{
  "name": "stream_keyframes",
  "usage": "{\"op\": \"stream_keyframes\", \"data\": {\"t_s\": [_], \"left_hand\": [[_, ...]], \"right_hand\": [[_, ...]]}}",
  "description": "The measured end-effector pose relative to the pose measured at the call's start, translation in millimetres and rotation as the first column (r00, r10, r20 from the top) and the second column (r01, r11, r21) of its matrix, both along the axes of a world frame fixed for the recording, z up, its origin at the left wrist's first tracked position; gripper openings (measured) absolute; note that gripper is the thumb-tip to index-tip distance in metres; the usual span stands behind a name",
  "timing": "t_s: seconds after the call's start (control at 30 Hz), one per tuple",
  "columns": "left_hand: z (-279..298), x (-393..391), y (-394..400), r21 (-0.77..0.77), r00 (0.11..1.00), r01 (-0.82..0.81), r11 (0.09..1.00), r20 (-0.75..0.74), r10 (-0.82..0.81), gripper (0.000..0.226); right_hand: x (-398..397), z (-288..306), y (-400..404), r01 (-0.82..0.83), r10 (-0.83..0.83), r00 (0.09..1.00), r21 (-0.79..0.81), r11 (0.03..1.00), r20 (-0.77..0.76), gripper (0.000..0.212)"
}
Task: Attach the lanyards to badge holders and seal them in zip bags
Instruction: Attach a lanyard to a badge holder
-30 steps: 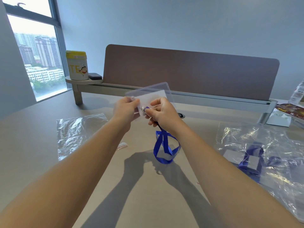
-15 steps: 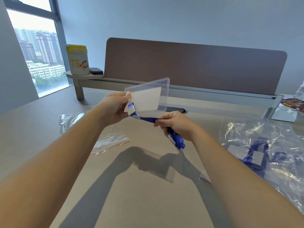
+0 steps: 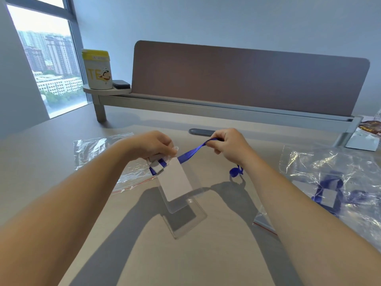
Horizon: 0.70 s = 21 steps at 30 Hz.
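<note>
My left hand (image 3: 153, 144) pinches the top edge of a clear badge holder (image 3: 177, 185) with a white card inside; the holder hangs down, tilted, above the table. A blue lanyard (image 3: 191, 150) runs from the holder's top up to my right hand (image 3: 228, 144), which pinches the strap taut. The lanyard's loose end (image 3: 236, 172) dangles below my right wrist. An empty clear zip bag (image 3: 107, 159) with a red seal line lies flat on the table behind my left forearm.
A pile of clear zip bags (image 3: 338, 178) holding blue lanyards and badge holders lies at right. A brown desk divider (image 3: 247, 77) crosses the back. A yellow-lidded tub (image 3: 97, 70) stands on a small shelf at back left. Packets lie at far right (image 3: 367, 133).
The badge holder has dropped from upright at chest height to hanging below my left hand. My right hand moved up and right, pulling the lanyard strap out straight.
</note>
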<state>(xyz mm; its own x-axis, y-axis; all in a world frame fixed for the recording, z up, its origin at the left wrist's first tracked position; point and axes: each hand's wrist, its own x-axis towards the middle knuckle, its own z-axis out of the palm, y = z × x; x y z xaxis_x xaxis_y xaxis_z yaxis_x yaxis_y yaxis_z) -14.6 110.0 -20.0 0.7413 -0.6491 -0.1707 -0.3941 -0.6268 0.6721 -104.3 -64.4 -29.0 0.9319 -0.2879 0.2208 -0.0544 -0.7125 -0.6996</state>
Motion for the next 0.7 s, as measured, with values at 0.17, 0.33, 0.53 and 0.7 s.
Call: {"op": "stream_keyframes", "data": {"t_s": [0.17,0.33,0.53,0.7], "left_hand": [[-2,-2,-13,-0.080,0.920,-0.232,0.969,0.304,0.245,0.033],[-5,5,-13,-0.419,0.800,-0.406,0.813,0.268,0.537,0.040],[10,3,-14,-0.671,0.736,-0.650,0.358,-0.436,0.518,0.018],[15,5,-7,-0.608,0.631,-0.772,0.183,-0.701,0.332,0.015]], "right_hand": [[2,8,13,-0.044,0.037,0.993,0.055,0.998,0.108,0.025],[1,14,29,-0.134,0.122,0.982,0.082,0.988,0.142,0.025],[1,8,33,-0.240,0.235,0.971,0.247,0.939,0.050,0.021],[-1,1,23,-0.234,0.279,0.960,0.508,0.829,-0.013,0.026]]}}
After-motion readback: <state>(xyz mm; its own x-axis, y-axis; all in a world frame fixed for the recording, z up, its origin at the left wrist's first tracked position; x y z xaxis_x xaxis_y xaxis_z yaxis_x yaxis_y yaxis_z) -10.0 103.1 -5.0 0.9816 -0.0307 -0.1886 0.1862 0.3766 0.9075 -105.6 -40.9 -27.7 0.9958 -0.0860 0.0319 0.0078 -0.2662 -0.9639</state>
